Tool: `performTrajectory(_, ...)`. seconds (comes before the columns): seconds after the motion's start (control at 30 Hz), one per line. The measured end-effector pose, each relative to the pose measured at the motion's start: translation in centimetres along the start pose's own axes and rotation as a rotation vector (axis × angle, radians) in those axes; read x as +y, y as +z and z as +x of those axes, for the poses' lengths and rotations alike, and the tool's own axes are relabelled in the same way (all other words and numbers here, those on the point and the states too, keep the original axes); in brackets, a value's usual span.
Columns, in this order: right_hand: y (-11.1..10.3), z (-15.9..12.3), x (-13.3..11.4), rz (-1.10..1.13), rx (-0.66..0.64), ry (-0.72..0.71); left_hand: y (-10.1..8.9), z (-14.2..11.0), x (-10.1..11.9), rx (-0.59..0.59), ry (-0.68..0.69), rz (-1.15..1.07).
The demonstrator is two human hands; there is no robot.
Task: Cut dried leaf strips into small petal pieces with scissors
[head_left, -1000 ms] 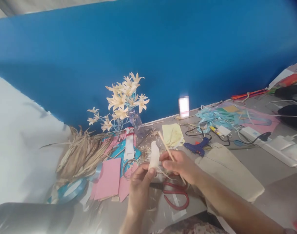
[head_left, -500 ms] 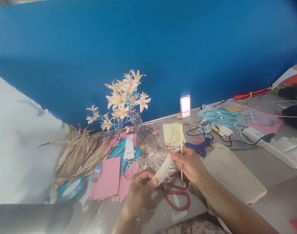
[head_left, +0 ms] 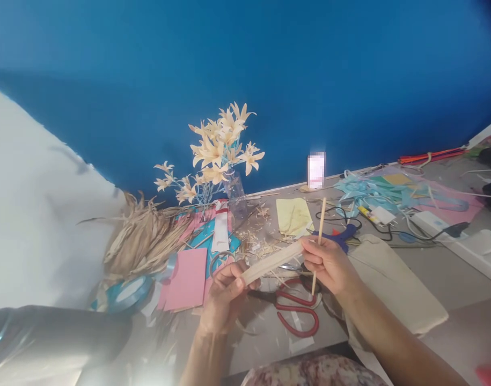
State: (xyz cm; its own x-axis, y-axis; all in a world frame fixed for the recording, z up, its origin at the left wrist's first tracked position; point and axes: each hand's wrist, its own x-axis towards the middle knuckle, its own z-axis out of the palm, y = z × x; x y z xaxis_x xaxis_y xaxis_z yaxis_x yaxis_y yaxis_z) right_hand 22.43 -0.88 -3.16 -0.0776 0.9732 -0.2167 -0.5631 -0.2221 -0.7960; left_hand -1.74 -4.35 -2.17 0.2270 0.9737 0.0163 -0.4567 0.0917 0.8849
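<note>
A pale strip of dried husk (head_left: pixel 272 262) is stretched between my two hands. My left hand (head_left: pixel 228 288) pinches its lower left end between thumb and fingers. At the other end, my right hand (head_left: pixel 325 261) grips the strip and also a thin wooden stick (head_left: pixel 321 228), which stands nearly upright through the fingers. Beneath the strip lie red-handled scissors (head_left: pixel 297 313) on the table. Behind my right hand is a blue glue gun (head_left: pixel 342 236), partly covered by the hand.
Cream husk flowers (head_left: pixel 221 147) stand in a clear bottle (head_left: pixel 236 195) by the blue wall. Dried husks (head_left: pixel 140 236), pink paper (head_left: pixel 185 279) and ribbon (head_left: pixel 128 294) lie left. To the right are a folded cloth (head_left: pixel 398 284), a power strip (head_left: pixel 458 246) and blue ribbons (head_left: pixel 360 190).
My hands have moved apart, and the husk strip now lies flatter and shows more of its length. The stick has shifted right with my right hand. The camera view has turned slightly.
</note>
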Motion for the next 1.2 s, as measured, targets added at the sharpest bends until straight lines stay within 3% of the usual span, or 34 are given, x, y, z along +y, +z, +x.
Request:
performTrajectory(0.1, -1.2, -0.4, -1.8, -0.349, -0.155, 0.064, -0.7, -0.2, 1.0, 0.004, -0.031, 0.023)
performTrajectory(0.2, -1.1, -0.7, -5.0, -0.753, -0.058, -0.167, -0.6, 0.2, 1.8, -0.050, -0.069, 0.113)
performTrajectory(0.27, 0.4, -0.8, -6.8, -0.898, -0.145, -0.294, 0.0, 0.7, 1.8, -0.085, -0.101, 0.216)
performTrajectory(0.33, 2.3, -0.7, -7.6, -1.063, -0.320, -0.366, 1.0, 1.3, 1.5, -0.083, -0.123, 0.336)
performTrajectory(0.43, 4.3, -0.2, -6.9, -1.131, -0.669, -0.253, 2.6, 1.8, 0.9, -0.038, -0.115, 0.473)
performTrajectory(0.5, 4.3, 0.0, -5.7, -1.079, -0.776, -0.059, 3.3, 1.8, 0.8, -0.015, -0.109, 0.527)
performTrajectory(0.6, 2.7, -0.1, -4.2, -0.970, -0.743, 0.126, 3.6, 1.5, 0.8, -0.059, -0.152, 0.550)
performTrajectory(0.8, -0.1, -1.0, -4.8, -0.870, -0.693, 0.175, 1.0, 1.2, 2.4, -0.162, -0.216, 0.461)
performTrajectory(0.9, 0.0, -1.1, -5.9, -0.855, -0.712, 0.186, -0.1, 1.2, 3.5, -0.066, -0.177, 0.333)
performTrajectory(1.0, 0.8, -0.7, -6.1, -0.904, -0.718, 0.177, 0.1, 0.9, 3.4, 0.045, -0.111, 0.289)
performTrajectory(1.17, 2.4, -0.3, -3.9, -0.915, -0.496, -0.032, 2.5, 0.0, -0.5, 0.496, -0.010, -0.013)
performTrajectory(1.2, 2.7, -0.4, -3.3, -0.900, -0.476, -0.058, 3.1, -0.1, -1.4, 0.540, -0.026, -0.064)
